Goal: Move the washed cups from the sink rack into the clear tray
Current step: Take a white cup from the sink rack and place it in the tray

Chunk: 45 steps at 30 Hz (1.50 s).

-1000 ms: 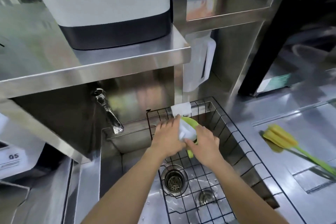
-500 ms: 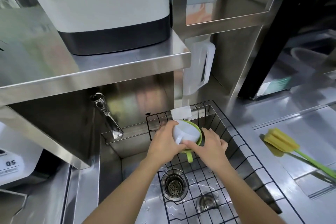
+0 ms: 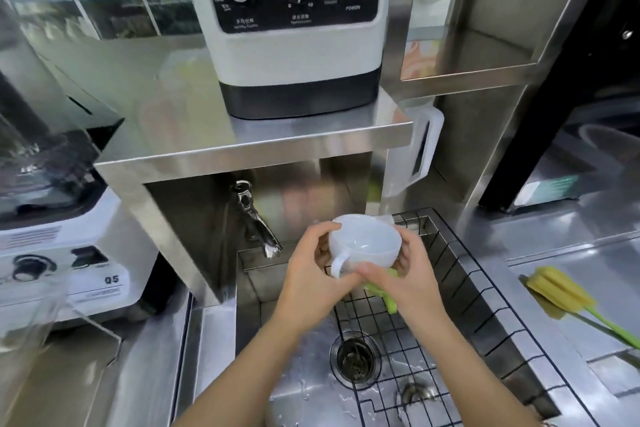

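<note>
Two hands on one white cup [image 3: 363, 246]; left hand [image 3: 313, 274] wraps the handle side, right hand [image 3: 410, 270] cups the far side and base, both gripping it, likely steadying a wet, slippery cup; cup upright, raised clear of the wire sink rack [image 3: 450, 274] below the hands; green cup [image 3: 382, 291] just under the right hand, partly hidden, unclear if touched; tap [image 3: 258, 225] left of the hands; yellow sponge brush [image 3: 557, 291] well right on the counter; clear tray probably the blurred clear item [image 3: 31, 315] far left, can't confirm
</note>
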### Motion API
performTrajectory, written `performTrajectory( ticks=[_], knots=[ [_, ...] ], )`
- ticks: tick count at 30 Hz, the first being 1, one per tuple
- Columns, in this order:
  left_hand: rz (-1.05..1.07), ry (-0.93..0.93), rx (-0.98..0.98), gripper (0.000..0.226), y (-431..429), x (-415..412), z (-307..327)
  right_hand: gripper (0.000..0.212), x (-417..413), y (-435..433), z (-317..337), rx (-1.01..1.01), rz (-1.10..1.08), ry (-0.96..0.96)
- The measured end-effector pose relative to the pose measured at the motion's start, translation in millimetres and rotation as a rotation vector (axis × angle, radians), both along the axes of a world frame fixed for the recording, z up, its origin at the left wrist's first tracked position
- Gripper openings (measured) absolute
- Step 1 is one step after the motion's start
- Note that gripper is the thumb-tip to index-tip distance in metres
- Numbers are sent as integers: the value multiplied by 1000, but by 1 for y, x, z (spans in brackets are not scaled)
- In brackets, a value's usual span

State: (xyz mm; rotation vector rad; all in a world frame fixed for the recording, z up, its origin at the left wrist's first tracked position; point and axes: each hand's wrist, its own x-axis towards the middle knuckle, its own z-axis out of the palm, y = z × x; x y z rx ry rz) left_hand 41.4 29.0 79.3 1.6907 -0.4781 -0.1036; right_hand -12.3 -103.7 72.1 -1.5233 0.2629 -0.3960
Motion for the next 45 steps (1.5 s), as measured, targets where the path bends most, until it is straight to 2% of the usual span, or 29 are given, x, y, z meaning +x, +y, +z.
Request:
performTrajectory(
  ticks=[5, 8, 13, 18, 23, 25, 28, 30, 33, 36, 38, 43, 45],
  knots=[
    [38, -80, -75, 66, 49, -15, 39, 71, -8, 47, 29, -87, 14, -163],
    [81, -129, -132, 65, 82, -24, 63, 68, -8, 77, 49, -153, 53, -225],
    [150, -144, -216, 69, 144, -31, 98, 71, 1, 132, 89, -199, 205, -291],
    [265, -174, -228, 70, 211, -38, 120, 49, 11, 190, 115, -267, 282, -392],
    [408, -176, -287, 82, 272, -45, 137, 59, 19, 255, 127, -292, 363, -436],
    [450, -152, -315, 77, 297, -46, 144, 75, 23, 281, 129, -351, 389, -440],
    [520, -141, -333, 61, 336, -48, 147, 69, 29, 317, 133, -484, 459, -513],
    [557, -146, -324, 52, 358, -50, 148, 80, 32, 339, 134, -590, 505, -563],
    [619, -58, -365, 55, 389, -49, 150, 96, 36, 373, 132, -748, 582, -624],
    [670, 89, -296, 61, 420, -39, 149, 89, 48, 406, 126, -937, 426, -739],
    [676, 129, -226, 55, 437, -33, 148, 85, 56, 424, 122, -975, 396, -697],
    [777, -41, 179, 33, 464, -18, 133, 89, 71, 457, 103, -1017, 408, -516],
    [808, -66, 259, 31, 470, -10, 128, 90, 76, 465, 97, -978, 414, -451]
  ],
)
